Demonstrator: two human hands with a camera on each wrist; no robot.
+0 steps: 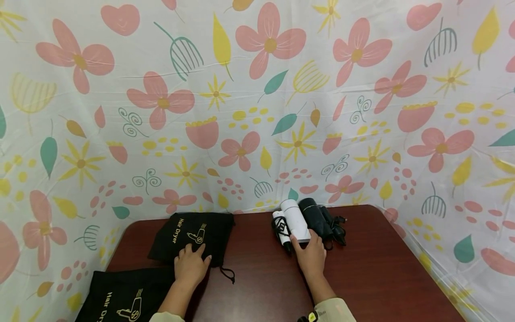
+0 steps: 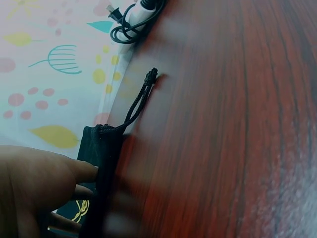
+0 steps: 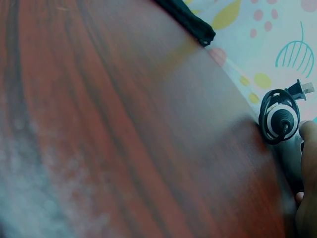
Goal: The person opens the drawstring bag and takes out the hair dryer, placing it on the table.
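My left hand [image 1: 191,264] lies with spread fingers on a black drawstring pouch [image 1: 221,226] printed "Hair Dryer" in gold. The left wrist view shows fingertips on the pouch [image 2: 101,151] and its cord loop sticking out past the edge. At the back of the table, my right hand [image 1: 311,256] holds the near end of a white hair dryer [image 1: 295,217], thumb on one side and fingers on the other. The dryer's handle, wrapped in its black cord [image 3: 264,116], lies alongside the barrel. Close on the right lies a black hair dryer [image 1: 315,218] with its cord bundled.
A second black "Hair Dryer" pouch [image 1: 102,290] lies at the front left, partly behind my left forearm. The dark red wooden table [image 1: 249,277] has rounded far corners. A flower-printed curtain [image 1: 241,89] hangs around its far and side edges.
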